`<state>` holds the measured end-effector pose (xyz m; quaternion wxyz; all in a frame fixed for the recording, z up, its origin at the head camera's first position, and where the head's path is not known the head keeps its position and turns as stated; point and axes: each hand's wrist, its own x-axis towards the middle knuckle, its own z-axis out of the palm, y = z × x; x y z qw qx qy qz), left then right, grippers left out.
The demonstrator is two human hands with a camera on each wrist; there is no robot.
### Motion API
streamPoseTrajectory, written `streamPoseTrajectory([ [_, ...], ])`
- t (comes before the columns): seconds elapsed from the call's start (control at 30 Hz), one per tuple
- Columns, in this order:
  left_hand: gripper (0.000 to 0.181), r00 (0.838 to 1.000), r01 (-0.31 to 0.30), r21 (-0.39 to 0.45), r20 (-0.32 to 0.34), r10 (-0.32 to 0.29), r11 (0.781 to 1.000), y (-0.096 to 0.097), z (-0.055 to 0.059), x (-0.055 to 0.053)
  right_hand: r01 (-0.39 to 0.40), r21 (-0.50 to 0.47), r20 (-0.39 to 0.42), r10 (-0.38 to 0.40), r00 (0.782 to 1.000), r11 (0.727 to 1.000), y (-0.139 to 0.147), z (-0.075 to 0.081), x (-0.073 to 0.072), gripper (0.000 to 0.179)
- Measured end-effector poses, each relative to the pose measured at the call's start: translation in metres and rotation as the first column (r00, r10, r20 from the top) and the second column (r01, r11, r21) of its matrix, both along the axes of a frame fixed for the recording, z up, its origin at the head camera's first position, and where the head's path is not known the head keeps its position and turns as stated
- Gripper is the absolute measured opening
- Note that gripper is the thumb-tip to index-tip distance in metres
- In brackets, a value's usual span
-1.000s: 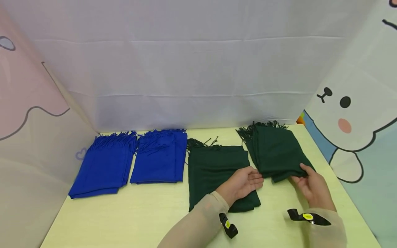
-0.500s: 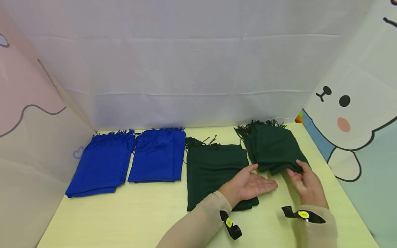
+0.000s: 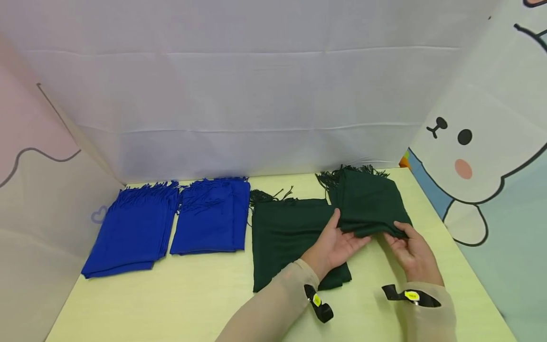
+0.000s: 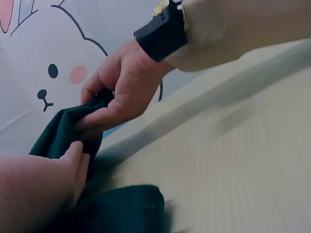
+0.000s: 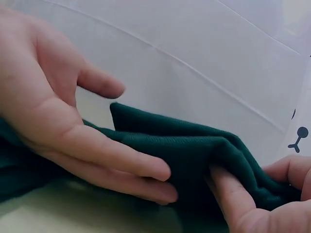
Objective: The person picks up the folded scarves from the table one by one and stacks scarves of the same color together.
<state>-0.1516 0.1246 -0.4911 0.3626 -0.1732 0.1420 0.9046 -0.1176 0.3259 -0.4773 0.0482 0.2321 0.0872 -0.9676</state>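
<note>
A folded dark green fringed scarf lies at the right of the table, its near edge lifted. My right hand pinches that edge near its right corner, thumb above and fingers beneath. My left hand reaches to the left part of the same edge, palm up. In the right wrist view the left hand's fingers are extended along the cloth, the thumb apart from it. A second folded green scarf lies flat, partly under my left forearm and hand.
Two folded blue fringed scarves, one at far left and one beside it, lie on the pale table. A white cloth backdrop stands behind, with printed side panels left and right.
My left hand has opened out, turned palm up and come under the right green scarf's near edge. My right hand has raised that edge and drawn slightly left.
</note>
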Motion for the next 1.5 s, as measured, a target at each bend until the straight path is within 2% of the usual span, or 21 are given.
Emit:
streamPoseTrajectory([
  [0.13,0.071,1.000,-0.022,-0.049,-0.013,0.021,0.999,0.004,-0.002,-0.003,-0.073,0.114,-0.013,0.075,0.997,0.991,-0.002,0.002,0.004,0.084],
  [0.27,0.055,0.997,-0.075,-0.122,-0.032,0.072,0.990,0.009,-0.004,-0.005,-0.141,0.285,0.027,0.140,0.990,0.948,-0.001,0.005,0.004,0.086],
  [0.33,0.049,0.995,-0.094,-0.158,-0.053,0.086,0.983,0.011,-0.005,-0.004,-0.174,0.366,0.072,0.159,0.985,0.914,0.000,0.007,0.004,0.085],
  [0.5,0.044,0.988,-0.128,-0.247,-0.113,0.102,0.961,0.013,-0.003,0.002,-0.256,0.538,0.237,0.148,0.960,0.803,0.003,0.008,0.010,0.086],
  [0.57,0.044,0.987,-0.136,-0.273,-0.124,0.105,0.952,0.013,-0.003,0.004,-0.261,0.564,0.259,0.133,0.957,0.783,0.005,0.005,0.015,0.087],
  [0.7,0.046,0.992,-0.101,-0.262,-0.095,0.079,0.960,0.014,-0.005,0.007,-0.214,0.568,0.224,0.101,0.969,0.795,0.012,0.000,0.021,0.075],
  [0.87,0.048,0.999,-0.033,-0.259,-0.030,0.026,0.965,0.013,-0.007,0.007,-0.169,0.571,0.196,0.067,0.978,0.803,0.016,-0.003,0.025,0.029],
  [0.9,0.048,0.999,-0.023,-0.268,-0.031,0.015,0.963,0.012,-0.007,0.007,-0.166,0.562,0.194,0.065,0.979,0.811,0.016,-0.003,0.025,0.025],
  [0.97,0.050,0.999,-0.007,-0.282,-0.038,-0.004,0.960,0.012,-0.008,0.007,-0.162,0.542,0.194,0.065,0.979,0.825,0.016,-0.003,0.024,0.027],
  [1.03,0.050,0.999,0.006,-0.281,-0.046,-0.020,0.960,0.013,-0.009,0.006,-0.170,0.519,0.206,0.071,0.976,0.838,0.017,-0.003,0.024,0.043],
  [1.1,0.051,0.998,0.014,-0.277,-0.056,-0.031,0.961,0.015,-0.010,0.005,-0.194,0.515,0.217,0.092,0.972,0.835,0.017,-0.003,0.024,0.063],
  [1.2,0.056,0.997,0.022,-0.277,-0.070,-0.043,0.961,0.017,-0.011,0.005,-0.230,0.538,0.218,0.131,0.967,0.811,0.018,-0.003,0.025,0.081],
  [1.27,0.060,0.996,0.033,-0.283,-0.074,-0.056,0.959,0.018,-0.012,0.006,-0.242,0.558,0.218,0.141,0.966,0.794,0.018,-0.004,0.025,0.085],
  [1.33,0.060,0.994,0.052,-0.291,-0.079,-0.078,0.955,0.018,-0.011,0.007,-0.236,0.565,0.222,0.129,0.966,0.791,0.020,-0.006,0.025,0.086],
  [1.5,0.057,0.993,0.061,-0.300,-0.079,-0.089,0.952,0.020,-0.009,0.009,-0.209,0.541,0.233,0.094,0.968,0.815,0.024,-0.009,0.027,0.089],
])
